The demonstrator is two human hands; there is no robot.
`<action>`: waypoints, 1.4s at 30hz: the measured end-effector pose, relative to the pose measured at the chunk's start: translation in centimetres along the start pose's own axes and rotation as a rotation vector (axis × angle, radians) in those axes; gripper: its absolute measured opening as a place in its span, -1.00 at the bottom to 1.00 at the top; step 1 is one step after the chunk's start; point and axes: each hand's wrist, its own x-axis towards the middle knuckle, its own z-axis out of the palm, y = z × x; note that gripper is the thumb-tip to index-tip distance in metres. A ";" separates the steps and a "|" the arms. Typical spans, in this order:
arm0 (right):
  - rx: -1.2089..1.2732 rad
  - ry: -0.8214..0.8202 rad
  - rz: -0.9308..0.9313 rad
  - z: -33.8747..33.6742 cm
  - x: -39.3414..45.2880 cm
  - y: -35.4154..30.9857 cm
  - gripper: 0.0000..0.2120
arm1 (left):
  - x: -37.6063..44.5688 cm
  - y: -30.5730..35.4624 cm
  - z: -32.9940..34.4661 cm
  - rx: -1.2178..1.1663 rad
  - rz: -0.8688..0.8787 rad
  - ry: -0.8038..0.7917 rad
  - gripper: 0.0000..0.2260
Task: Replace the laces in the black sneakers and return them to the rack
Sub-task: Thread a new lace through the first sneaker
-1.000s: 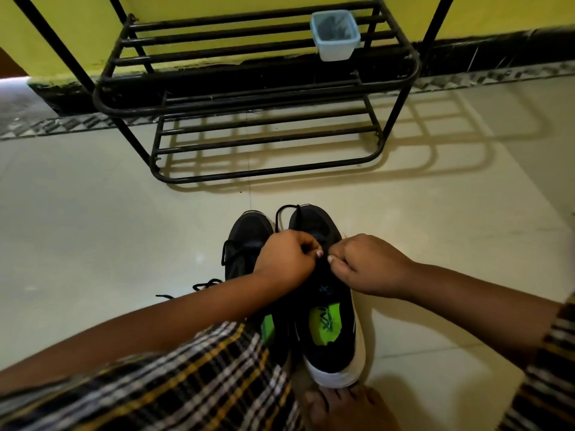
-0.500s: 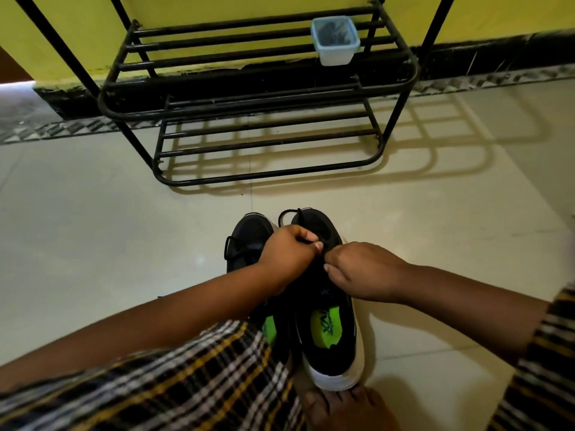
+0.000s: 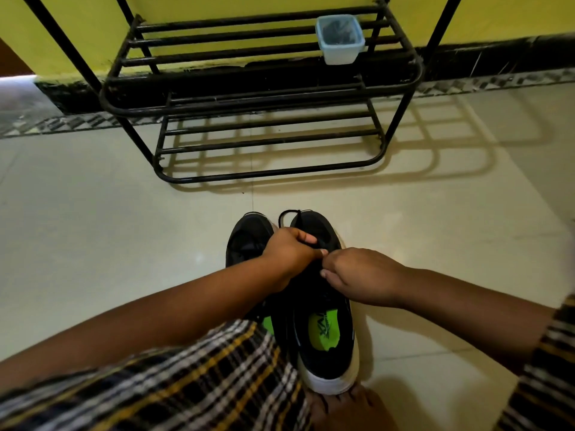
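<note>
My left hand [image 3: 287,253] pinched the lace [image 3: 287,214] | my right hand [image 3: 357,276] pinched shut, fingertips meeting over the right sneaker [image 3: 323,331] | both sneakers on the floor [image 3: 109,244], rack [image 3: 261,98] ahead

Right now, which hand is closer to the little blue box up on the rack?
The right hand. The blue box sits far up on the rack, toward the right. The left hand works the same sneaker, further left.

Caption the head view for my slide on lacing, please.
Both hands, left and right, work a lace on the right black sneaker before the rack.
</note>
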 end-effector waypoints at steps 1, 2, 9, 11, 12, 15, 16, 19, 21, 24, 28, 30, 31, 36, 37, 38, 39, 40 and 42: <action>0.033 -0.009 0.010 0.0 0.0 0.0 -0.75 | 0.0 -0.1 0.1 0.009 0.000 0.003 -0.84; 0.083 -0.020 0.020 -0.1 0.0 0.0 -0.72 | 0.1 -0.2 0.1 0.015 0.000 0.002 -0.84; 0.629 -0.060 0.378 0.1 0.6 1.3 -0.62 | 0.5 -0.7 0.3 0.072 0.030 -0.020 -0.82; 0.590 0.020 0.399 0.5 0.9 1.7 -0.66 | 0.4 -0.8 0.4 0.095 0.041 -0.015 -0.81; 0.552 0.054 0.391 0.8 1.0 1.8 -0.68 | 0.4 -0.9 0.4 0.100 0.045 -0.014 -0.81; 0.527 0.134 0.364 0.9 1.3 1.4 -0.73 | 0.2 -1.0 0.2 0.101 0.084 -0.069 -0.85; 0.523 0.160 0.356 0.9 1.3 1.2 -0.73 | -0.1 -0.9 0.0 0.106 0.107 -0.101 -0.88; 0.520 0.237 0.345 0.8 1.1 1.2 -0.66 | -1.1 -0.5 -0.8 0.187 0.194 -0.137 -0.84; 0.491 0.295 0.346 0.6 0.9 1.4 -0.64 | -2.1 -0.2 -1.5 0.314 0.280 -0.108 -0.77; 0.472 0.381 0.330 0.1 1.0 1.5 -0.64 | -3.9 -0.3 -2.8 0.559 0.397 -0.047 -0.67; 0.579 0.520 0.289 -0.3 0.4 0.8 -0.66 | -5.9 -1.4 -4.1 0.712 0.354 -0.085 -0.56; 0.641 0.587 0.265 -0.6 -0.3 0.3 -0.70 | -6.4 -1.7 -4.2 0.749 0.358 -0.135 -0.52; 0.663 0.620 0.253 -0.8 -0.7 0.0 -0.71 | -6.8 -1.7 -4.1 0.779 0.369 -0.152 -0.50; 0.889 0.795 0.217 -3.4 -2.2 -1.2 -0.73 | -7.4 -2.5 -3.1 0.963 0.452 -0.227 -0.34; 0.950 0.817 0.208 -4.2 -2.6 -1.6 -0.72 | -7.4 -2.6 -3.0 0.994 0.472 -0.237 -0.29; 1.020 0.838 0.192 -5.1 -3.0 -2.1 -0.72 | -7.4 -2.5 -2.9 1.020 0.494 -0.244 -0.25; 1.094 0.858 0.165 -6.2 -3.4 -2.3 -0.72 | -7.2 -2.4 -2.9 1.053 0.515 -0.250 -0.22; 1.181 0.869 0.131 -7.1 -3.6 -2.7 -0.71 | -7.1 -2.5 -2.9 1.097 0.523 -0.252 -0.20; 1.395 0.912 0.079 -8.3 -3.7 -2.9 -0.70 | -6.7 -2.7 -3.0 1.187 0.543 -0.241 -0.22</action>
